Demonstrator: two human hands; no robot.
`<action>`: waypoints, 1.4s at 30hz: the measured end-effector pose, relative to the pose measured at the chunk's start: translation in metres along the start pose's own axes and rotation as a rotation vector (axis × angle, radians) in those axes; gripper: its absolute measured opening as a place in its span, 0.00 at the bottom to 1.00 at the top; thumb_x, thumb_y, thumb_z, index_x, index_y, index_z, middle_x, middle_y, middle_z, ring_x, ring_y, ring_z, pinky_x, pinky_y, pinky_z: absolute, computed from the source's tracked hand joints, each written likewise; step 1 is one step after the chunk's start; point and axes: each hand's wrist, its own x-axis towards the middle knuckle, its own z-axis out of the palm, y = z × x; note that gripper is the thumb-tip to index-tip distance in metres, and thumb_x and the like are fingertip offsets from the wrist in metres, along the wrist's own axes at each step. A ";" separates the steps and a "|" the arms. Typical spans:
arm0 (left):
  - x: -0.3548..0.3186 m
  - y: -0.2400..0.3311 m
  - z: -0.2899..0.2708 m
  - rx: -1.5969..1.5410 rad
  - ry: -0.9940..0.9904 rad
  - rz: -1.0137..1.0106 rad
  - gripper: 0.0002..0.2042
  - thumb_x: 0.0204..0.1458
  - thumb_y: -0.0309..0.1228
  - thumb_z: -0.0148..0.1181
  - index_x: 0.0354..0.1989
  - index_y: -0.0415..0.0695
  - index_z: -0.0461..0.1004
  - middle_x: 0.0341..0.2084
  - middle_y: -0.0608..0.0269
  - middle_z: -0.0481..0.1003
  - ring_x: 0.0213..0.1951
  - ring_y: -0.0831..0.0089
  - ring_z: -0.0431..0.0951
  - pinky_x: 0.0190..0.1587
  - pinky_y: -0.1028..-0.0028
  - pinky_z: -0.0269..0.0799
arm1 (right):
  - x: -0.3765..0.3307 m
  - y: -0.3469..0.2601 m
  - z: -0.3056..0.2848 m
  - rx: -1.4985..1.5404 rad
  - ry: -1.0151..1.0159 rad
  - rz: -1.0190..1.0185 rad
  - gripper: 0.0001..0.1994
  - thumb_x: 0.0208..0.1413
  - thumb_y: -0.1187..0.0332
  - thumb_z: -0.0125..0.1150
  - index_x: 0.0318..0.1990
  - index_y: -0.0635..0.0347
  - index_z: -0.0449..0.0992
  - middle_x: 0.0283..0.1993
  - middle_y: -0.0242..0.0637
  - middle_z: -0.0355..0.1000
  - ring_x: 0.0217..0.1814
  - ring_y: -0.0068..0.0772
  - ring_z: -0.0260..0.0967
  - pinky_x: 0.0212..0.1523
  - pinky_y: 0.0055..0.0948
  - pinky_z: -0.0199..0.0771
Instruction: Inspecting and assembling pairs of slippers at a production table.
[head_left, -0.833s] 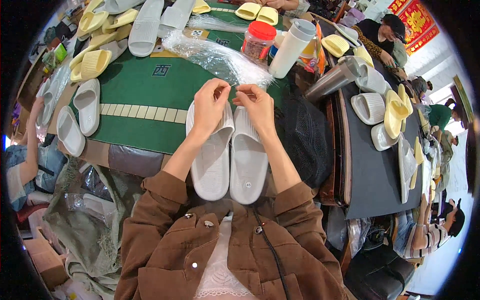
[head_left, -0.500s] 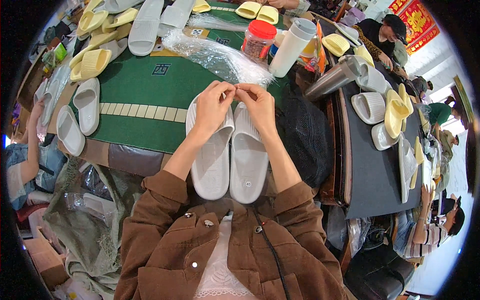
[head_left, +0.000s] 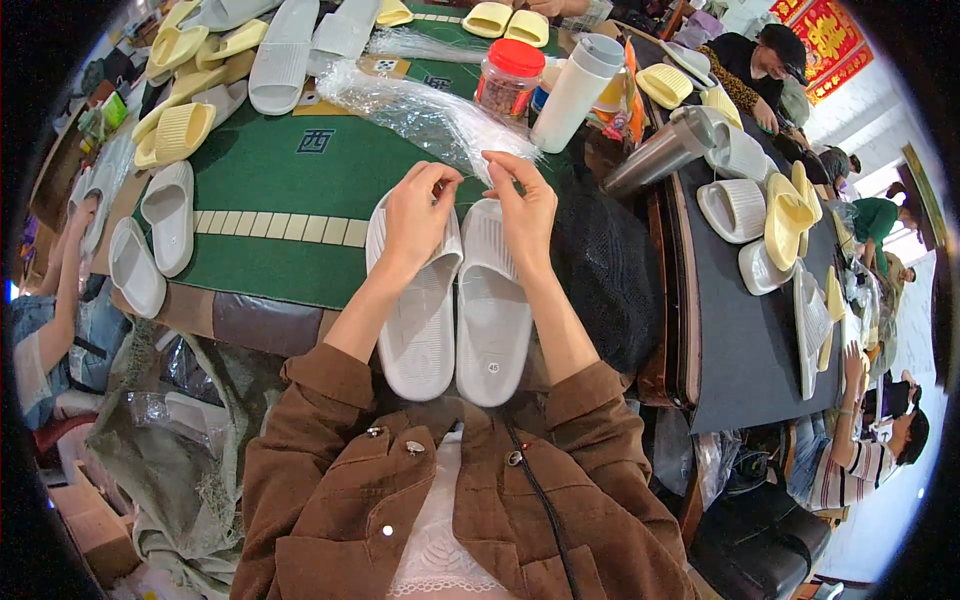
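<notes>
Two white slippers (head_left: 455, 310) lie side by side, soles up, on the near edge of the green table (head_left: 280, 190). My left hand (head_left: 418, 212) and my right hand (head_left: 522, 205) hover over their toe ends. Both pinch the near end of a clear plastic bag (head_left: 410, 108) that stretches away across the table toward the upper left. My brown sleeves come in from below.
A red-lidded jar (head_left: 507, 80), a white tumbler (head_left: 572, 92) and a steel flask (head_left: 662, 155) stand behind the bag. Yellow and white slippers (head_left: 170, 215) lie at the left and far edges. More slippers (head_left: 770, 215) sit on the dark table at right. Other people sit at left and right.
My hands have spread slightly apart while holding the end of the plastic bag. The slippers have not moved.
</notes>
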 end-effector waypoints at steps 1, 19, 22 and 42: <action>0.000 0.000 0.000 0.000 0.007 0.003 0.04 0.48 0.22 0.56 0.33 0.39 0.74 0.28 0.59 0.73 0.26 0.68 0.73 0.30 0.72 0.68 | 0.000 0.000 -0.001 -0.003 0.006 -0.003 0.09 0.57 0.72 0.54 0.42 0.61 0.78 0.44 0.35 0.74 0.43 0.19 0.70 0.35 0.22 0.76; 0.001 -0.007 0.000 0.080 -0.022 0.030 0.04 0.50 0.23 0.54 0.33 0.39 0.73 0.29 0.58 0.73 0.29 0.65 0.73 0.34 0.71 0.69 | -0.080 -0.177 -0.155 0.037 0.260 -0.307 0.07 0.63 0.68 0.46 0.40 0.61 0.68 0.23 0.29 0.63 0.18 0.11 0.50 0.17 0.12 0.45; 0.002 -0.005 0.002 0.112 -0.039 0.051 0.04 0.50 0.23 0.54 0.33 0.39 0.73 0.28 0.59 0.73 0.29 0.66 0.73 0.35 0.71 0.69 | -0.078 -0.186 -0.216 -0.206 0.475 -0.239 0.08 0.63 0.68 0.47 0.42 0.63 0.70 0.24 0.25 0.61 0.19 0.09 0.43 0.20 0.13 0.43; 0.000 -0.001 0.004 0.081 -0.077 0.006 0.04 0.51 0.24 0.53 0.34 0.38 0.72 0.29 0.58 0.73 0.29 0.66 0.73 0.34 0.70 0.68 | 0.007 -0.135 -0.427 0.276 0.624 0.029 0.07 0.55 0.66 0.55 0.34 0.56 0.65 0.22 0.26 0.58 0.12 0.14 0.44 0.12 0.16 0.42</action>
